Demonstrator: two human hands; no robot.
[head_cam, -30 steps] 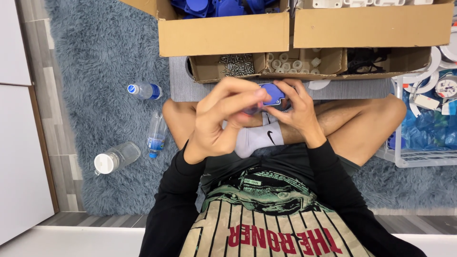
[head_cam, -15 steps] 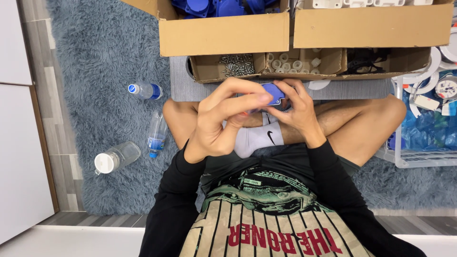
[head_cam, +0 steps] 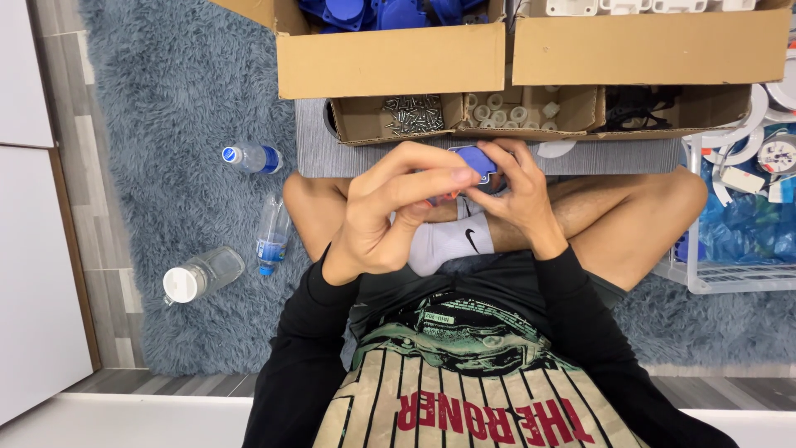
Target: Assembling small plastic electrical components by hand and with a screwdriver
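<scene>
- Hands: we held a small blue plastic part [head_cam: 477, 159] between both hands, above our crossed legs and a white sock [head_cam: 448, 242].
- Our left hand [head_cam: 390, 211] was curled, its fingers [head_cam: 419, 178] bent over toward the part and the fingertips touching it.
- Our right hand [head_cam: 514, 187] was closed round the part from the other side (only its top face showed).
- A low cardboard tray [head_cam: 531, 116] lay just beyond the hands, with screws [head_cam: 412, 114] in one compartment and small white rings [head_cam: 506, 110] in the next.
- Two larger cardboard boxes [head_cam: 390, 58] stood behind it; the left one held blue parts [head_cam: 373, 12].
- Three clear bottles [head_cam: 249, 158] lay on the grey shag rug [head_cam: 182, 99] to our left.
- A wire basket [head_cam: 734, 278] lined with blue plastic stood at our right knee.
</scene>
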